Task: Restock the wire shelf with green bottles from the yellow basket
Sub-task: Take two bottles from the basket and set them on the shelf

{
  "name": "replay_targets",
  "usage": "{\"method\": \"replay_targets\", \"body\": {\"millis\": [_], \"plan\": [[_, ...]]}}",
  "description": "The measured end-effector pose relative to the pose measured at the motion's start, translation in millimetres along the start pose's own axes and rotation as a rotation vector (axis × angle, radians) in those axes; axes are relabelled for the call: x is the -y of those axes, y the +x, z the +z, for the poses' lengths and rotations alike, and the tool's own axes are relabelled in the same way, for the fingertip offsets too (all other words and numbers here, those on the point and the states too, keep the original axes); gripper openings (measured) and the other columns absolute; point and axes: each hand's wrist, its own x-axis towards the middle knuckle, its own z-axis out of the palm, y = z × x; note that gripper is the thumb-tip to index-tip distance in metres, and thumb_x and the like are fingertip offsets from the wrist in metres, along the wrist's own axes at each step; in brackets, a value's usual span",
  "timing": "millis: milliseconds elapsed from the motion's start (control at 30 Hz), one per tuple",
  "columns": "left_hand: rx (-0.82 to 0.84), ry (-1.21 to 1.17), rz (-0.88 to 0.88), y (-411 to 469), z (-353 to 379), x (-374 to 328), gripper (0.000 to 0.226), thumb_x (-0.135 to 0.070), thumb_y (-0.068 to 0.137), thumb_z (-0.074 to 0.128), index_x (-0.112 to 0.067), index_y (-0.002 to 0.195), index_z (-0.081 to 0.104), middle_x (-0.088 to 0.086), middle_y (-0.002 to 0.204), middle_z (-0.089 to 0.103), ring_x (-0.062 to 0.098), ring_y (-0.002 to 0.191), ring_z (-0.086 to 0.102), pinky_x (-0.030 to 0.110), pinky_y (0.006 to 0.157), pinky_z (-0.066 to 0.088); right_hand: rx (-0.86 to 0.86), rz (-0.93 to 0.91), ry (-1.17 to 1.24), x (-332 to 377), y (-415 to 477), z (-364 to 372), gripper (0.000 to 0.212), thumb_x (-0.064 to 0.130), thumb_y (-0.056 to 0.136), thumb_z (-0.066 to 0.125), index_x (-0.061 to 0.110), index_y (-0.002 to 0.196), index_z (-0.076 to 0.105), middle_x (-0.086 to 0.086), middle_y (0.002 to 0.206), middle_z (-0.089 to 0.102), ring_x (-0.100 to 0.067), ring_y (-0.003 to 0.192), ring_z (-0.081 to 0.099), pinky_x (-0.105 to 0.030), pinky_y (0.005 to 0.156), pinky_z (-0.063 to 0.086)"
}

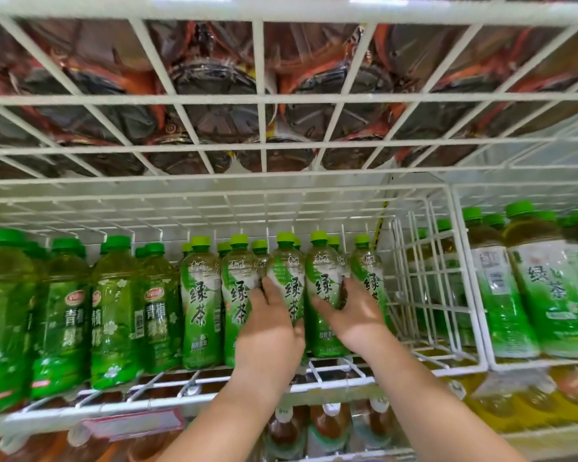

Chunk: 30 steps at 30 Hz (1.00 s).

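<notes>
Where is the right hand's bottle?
Head view, centre: this bottle stands front-row on the wire shelf, between the left hand's bottle and the end bottle by the divider.

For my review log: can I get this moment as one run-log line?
left hand: grips green tea bottle | right hand: grips adjacent green tea bottle | bottles: standing on wire shelf | yellow basket: not in view

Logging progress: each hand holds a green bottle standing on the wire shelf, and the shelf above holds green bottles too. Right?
No: the head view shows dark bottles on the shelf above. The left hand and right hand each hold a green bottle standing on the wire shelf.
</notes>
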Motion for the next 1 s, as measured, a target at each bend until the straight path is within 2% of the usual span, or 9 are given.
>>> {"method": "replay_targets", "body": {"millis": [67,133,300,400,500,633,733,833,1000], "plan": [[-0.047,0.075,0.002,0,2,2,0.083,-0.048,0.099,0.050,0.000,0.157,0.015,0.016,0.150,0.033,0.027,0.134,0.042,0.028,0.102,0.045,0.001,0.025,0.069,-1,2,0,0.085,0.048,0.087,0.069,0.023,0.153,0.022,-0.002,0.158,0.031,-0.029,0.141,0.037,-0.041,0.110,0.036],[-0.050,0.070,-0.024,1,2,4,0.076,-0.047,0.099,0.050,-0.003,0.155,0.024,0.013,0.143,0.036,0.028,0.134,0.036,0.027,0.102,0.044,-0.009,0.028,0.108,-4,2,0,0.086,0.046,0.085,0.072,0.023,0.152,0.024,-0.003,0.157,0.034,-0.030,0.139,0.039,-0.043,0.109,0.037],[-0.007,-0.042,-0.042,1,1,8,0.072,-0.043,0.102,0.050,-0.008,0.157,0.020,0.012,0.146,0.033,0.022,0.117,0.058,0.023,0.090,0.049,-0.035,-0.023,0.074,-6,0,2,0.083,0.047,0.086,0.071,0.022,0.152,0.027,-0.001,0.157,0.034,-0.028,0.141,0.036,-0.042,0.110,0.036],[-0.002,-0.076,-0.027,1,0,10,0.073,-0.040,0.102,0.053,-0.007,0.158,0.018,0.012,0.159,0.032,0.021,0.132,0.053,0.022,0.098,0.046,-0.039,-0.029,-0.004,-5,-3,3,0.083,0.050,0.088,0.066,0.020,0.153,0.026,-0.002,0.159,0.030,-0.027,0.142,0.034,-0.041,0.111,0.035],[-0.001,-0.082,-0.014,2,-4,11,0.072,-0.039,0.099,0.058,-0.008,0.154,0.024,0.009,0.154,0.039,0.019,0.127,0.056,0.022,0.095,0.047,-0.028,-0.023,-0.081,-3,-7,3,0.081,0.055,0.089,0.062,0.020,0.152,0.025,-0.004,0.158,0.033,-0.028,0.139,0.039,-0.044,0.109,0.038],[0.031,0.019,0.044,0,-13,13,0.073,-0.046,0.099,0.056,-0.007,0.153,0.026,0.011,0.149,0.037,0.025,0.124,0.056,0.031,0.092,0.052,0.014,-0.014,-0.198,3,-16,-4,0.078,0.057,0.091,0.056,0.021,0.151,0.022,-0.008,0.149,0.043,-0.029,0.123,0.055,-0.045,0.098,0.050],[0.018,0.119,0.152,-1,-19,23,0.067,-0.048,0.099,0.051,-0.008,0.150,0.031,0.010,0.144,0.039,0.024,0.120,0.056,0.033,0.089,0.055,0.073,-0.044,-0.414,3,-21,-7,0.082,0.055,0.093,0.054,0.018,0.154,0.015,-0.005,0.161,0.023,-0.030,0.140,0.037,-0.044,0.108,0.043],[0.043,0.175,0.239,-3,-25,33,0.069,-0.049,0.097,0.053,-0.010,0.149,0.030,0.010,0.144,0.039,0.027,0.126,0.049,0.038,0.095,0.055,0.069,-0.073,-0.571,3,-30,-9,0.081,0.054,0.093,0.054,0.017,0.154,0.015,-0.006,0.164,0.011,-0.029,0.146,0.024,-0.043,0.112,0.036],[0.202,0.264,0.269,-19,-47,33,0.082,-0.055,0.096,0.049,-0.013,0.157,0.014,0.014,0.156,0.029,0.035,0.141,0.033,0.050,0.114,0.037,0.082,-0.149,-0.690,6,-52,-13,0.079,0.060,0.090,0.048,0.017,0.150,0.021,-0.014,0.160,0.022,-0.033,0.143,0.029,-0.050,0.115,0.032]]}}
